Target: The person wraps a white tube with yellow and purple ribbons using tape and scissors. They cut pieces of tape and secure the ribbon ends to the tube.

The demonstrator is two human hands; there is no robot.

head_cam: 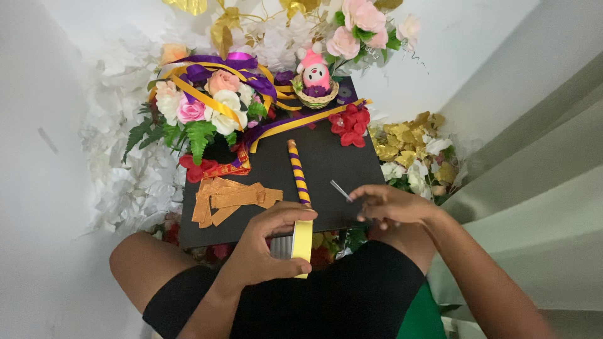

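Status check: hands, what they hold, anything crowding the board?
Left hand grips yellow box. Right hand pinches a thin pin over the black board. Striped purple-gold stick and gold ribbon strips lie close by.

L hand (267,248) grips yellow box (302,242); R hand (389,204) pinches pin (341,190).

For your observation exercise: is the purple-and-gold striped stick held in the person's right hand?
No, the striped stick lies on the black board, while the right hand pinches a thin pin.
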